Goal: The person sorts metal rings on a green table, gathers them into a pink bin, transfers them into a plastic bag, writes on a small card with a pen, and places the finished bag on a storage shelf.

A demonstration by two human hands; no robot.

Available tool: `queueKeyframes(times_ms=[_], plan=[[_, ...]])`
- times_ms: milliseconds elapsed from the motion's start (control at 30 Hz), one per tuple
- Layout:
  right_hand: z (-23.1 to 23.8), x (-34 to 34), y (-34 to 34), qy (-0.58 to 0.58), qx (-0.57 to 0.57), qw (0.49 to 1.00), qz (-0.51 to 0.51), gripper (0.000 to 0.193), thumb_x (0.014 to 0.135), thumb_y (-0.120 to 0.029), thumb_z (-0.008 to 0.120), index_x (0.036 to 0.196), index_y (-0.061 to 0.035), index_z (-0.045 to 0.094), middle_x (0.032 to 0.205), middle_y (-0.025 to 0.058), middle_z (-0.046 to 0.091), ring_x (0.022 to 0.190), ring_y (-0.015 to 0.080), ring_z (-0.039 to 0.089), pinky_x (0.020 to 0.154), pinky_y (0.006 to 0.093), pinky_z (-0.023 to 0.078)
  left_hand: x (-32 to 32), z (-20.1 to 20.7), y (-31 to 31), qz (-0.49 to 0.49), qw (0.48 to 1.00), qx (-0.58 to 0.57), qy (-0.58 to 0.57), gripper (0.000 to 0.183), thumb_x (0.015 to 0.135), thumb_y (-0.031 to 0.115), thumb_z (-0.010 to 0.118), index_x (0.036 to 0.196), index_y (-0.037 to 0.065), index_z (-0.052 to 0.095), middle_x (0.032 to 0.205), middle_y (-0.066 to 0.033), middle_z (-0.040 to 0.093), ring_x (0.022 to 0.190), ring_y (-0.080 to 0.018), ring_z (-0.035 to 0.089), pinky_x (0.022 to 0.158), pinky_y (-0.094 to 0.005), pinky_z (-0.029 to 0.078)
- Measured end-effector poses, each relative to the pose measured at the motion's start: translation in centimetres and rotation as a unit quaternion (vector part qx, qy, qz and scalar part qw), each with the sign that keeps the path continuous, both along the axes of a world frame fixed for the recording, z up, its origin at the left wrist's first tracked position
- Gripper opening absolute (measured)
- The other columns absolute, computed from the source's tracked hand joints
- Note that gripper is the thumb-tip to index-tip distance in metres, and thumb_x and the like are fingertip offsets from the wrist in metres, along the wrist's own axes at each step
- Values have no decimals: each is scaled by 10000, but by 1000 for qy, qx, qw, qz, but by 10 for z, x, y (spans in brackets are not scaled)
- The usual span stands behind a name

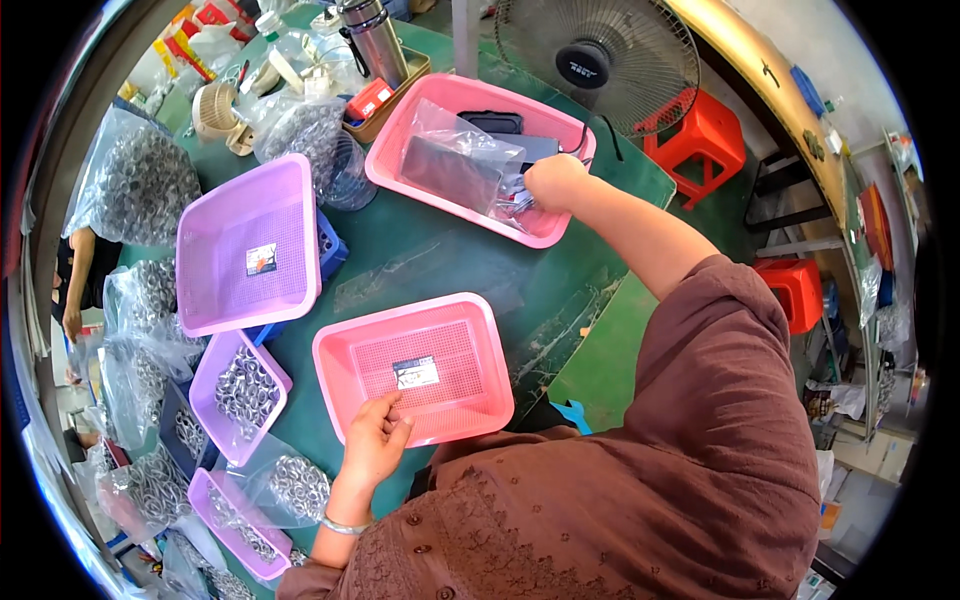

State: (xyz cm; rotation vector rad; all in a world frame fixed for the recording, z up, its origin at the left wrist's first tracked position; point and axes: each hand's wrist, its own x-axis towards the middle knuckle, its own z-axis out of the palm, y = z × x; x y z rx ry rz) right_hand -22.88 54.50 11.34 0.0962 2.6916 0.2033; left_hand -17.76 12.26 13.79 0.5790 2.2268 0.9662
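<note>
My left hand (375, 441) is at the near left corner of a pink basket (487, 345) on the green table. Its thumb and fingers are apart, resting over the rim, with nothing seen in them. That basket holds only a white-and-dark label card (416, 372) on its mesh floor. My right hand (558, 183) reaches into a second pink basket (542, 232) farther away, fingers curled closed beside small shiny metal pieces (512, 204). What they grip is hidden. In this far basket lie a clear plastic bag (450, 165), a dark case (492, 122) and a phone-like device (535, 148).
At left, a purple basket (215, 225) sits on a blue bin (333, 248); purple trays (283, 385) and plastic bags (150, 185) hold metal rings. A thermos (375, 42) and fan (583, 65) stand at the back, red stools (715, 140) at right. Another person's arm (78, 275) shows far left.
</note>
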Motion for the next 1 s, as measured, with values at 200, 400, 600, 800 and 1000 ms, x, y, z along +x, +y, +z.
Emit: queueKeyframes(times_ms=[200,400,600,800,1000], plan=[[-5,0,7,20,-10,1000,17,138,695,-101,617,813,-72,682,827,122,680,804,287,663,671,397,528,-1,1,-1,1,1000,1,-9,384,792,64,641,1149,-47,553,817,-84,521,613,-127,506,571,-251,457],[2,0,15,13,-46,999,2,163,696,-109,603,833,-67,681,823,134,672,798,312,654,677,407,524,1,-1,-2,4,1000,0,-6,388,789,63,641,1150,-49,554,816,-90,528,620,-135,511,575,-254,458],[36,14,38,99,-194,976,-27,252,694,-211,647,795,19,634,724,195,616,683,330,598,657,399,476,1,-2,-7,5,1000,0,-6,394,789,70,644,1153,-51,555,815,-97,541,618,-141,520,570,-259,457],[80,46,23,101,-511,833,-187,127,763,-69,638,858,15,635,725,-11,601,678,72,512,659,253,434,12,-13,-17,20,999,42,-1,382,793,72,641,1146,-51,559,819,-99,549,624,-134,526,573,-256,457],[103,68,-98,201,-536,820,11,111,738,-83,643,836,-32,645,757,25,623,689,127,584,632,250,448,25,-11,-11,151,950,269,-46,499,767,38,674,1228,-29,494,926,-89,563,718,-109,549,610,-238,468]])
